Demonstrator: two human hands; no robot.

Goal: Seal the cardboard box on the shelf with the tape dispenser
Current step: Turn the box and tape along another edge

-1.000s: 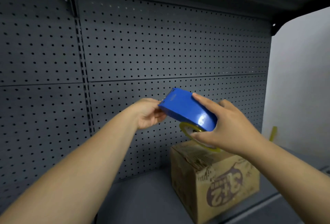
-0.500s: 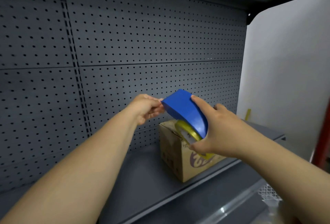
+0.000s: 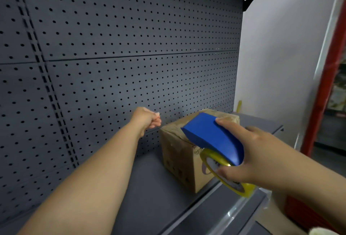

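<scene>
Your right hand (image 3: pixel 250 152) grips the tape dispenser (image 3: pixel 215 139) over the cardboard box (image 3: pixel 179 150); at its 10 o'clock, your left hand's (image 3: pixel 146 120) fingertips are pinched together.

Tape dispenser (image 3: pixel 215 139): solid blue cover, yellow tape roll (image 3: pixel 227 176) beneath. Cardboard box (image 3: pixel 177 152): brown, dark printed marks on sides, purple print at front. Back panel (image 3: pixel 131 47): dark grey, regular black hole pattern. Shelf (image 3: pixel 149 188): plain grey. Post (image 3: pixel 329 66) at right edge: red.

Box on shelf, against the pegboard.
The cardboard box (image 3: pixel 179 152) sits on the shelf (image 3: pixel 149 188); the tape dispenser (image 3: pixel 213 139) is before it, the pegboard (image 3: pixel 121 47) behind.
</scene>
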